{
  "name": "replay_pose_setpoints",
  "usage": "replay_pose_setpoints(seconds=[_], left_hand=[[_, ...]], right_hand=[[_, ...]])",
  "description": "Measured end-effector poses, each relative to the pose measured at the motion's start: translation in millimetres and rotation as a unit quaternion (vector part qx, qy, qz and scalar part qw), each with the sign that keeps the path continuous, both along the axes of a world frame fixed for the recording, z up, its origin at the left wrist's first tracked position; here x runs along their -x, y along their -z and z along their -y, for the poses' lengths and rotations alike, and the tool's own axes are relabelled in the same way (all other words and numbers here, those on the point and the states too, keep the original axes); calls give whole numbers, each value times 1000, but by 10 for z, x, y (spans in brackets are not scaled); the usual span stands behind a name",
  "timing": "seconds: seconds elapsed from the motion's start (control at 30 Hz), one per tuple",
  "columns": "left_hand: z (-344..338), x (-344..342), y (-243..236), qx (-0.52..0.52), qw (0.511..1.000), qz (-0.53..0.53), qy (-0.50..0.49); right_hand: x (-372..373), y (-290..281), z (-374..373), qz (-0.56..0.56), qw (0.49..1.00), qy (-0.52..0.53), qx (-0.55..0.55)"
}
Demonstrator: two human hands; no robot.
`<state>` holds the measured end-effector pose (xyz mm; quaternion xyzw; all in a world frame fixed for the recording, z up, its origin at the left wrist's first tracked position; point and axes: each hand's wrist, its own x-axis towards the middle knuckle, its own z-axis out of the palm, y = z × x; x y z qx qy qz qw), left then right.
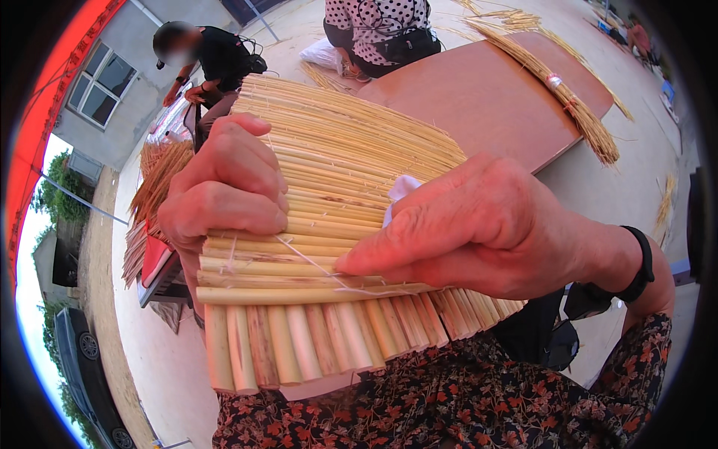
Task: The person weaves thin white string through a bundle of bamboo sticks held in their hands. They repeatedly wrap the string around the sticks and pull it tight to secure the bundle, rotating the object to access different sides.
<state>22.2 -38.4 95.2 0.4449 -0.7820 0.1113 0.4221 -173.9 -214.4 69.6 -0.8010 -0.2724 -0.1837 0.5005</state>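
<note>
Straw-yellow stalk mat (329, 202) gripped in left hand (228, 179), right hand (479, 224) curled on top (can't tell its hold), so keep thread (307, 257) snug.

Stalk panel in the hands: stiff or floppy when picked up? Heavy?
The stalk panel is probably fairly stiff: crosswise stalks show beneath the upper ones along its lower edge. It's likely light for its size, being made of slender stalks. Individual stalks might shift if pushed, since thin white thread appears to bind them.

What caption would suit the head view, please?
Left hand grips a panel of stitched stalks; right hand curls over it beside white thread.
</note>
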Motion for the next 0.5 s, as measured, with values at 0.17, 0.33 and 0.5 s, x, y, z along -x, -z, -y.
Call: replay_pose_setpoints(seconds=[0.17,0.33,0.5], left_hand=[[-3,32,-8,0,1000,-1,-8],[-30,38,-20,-1,1000,0,-3],[6,35,-7,7,1000,-2,14]], right_hand=[[-20,12,15,11,1000,-4,3],[7,-87,10,-8,999,-2,40],[-87,-218,70,20,993,-4,118]])
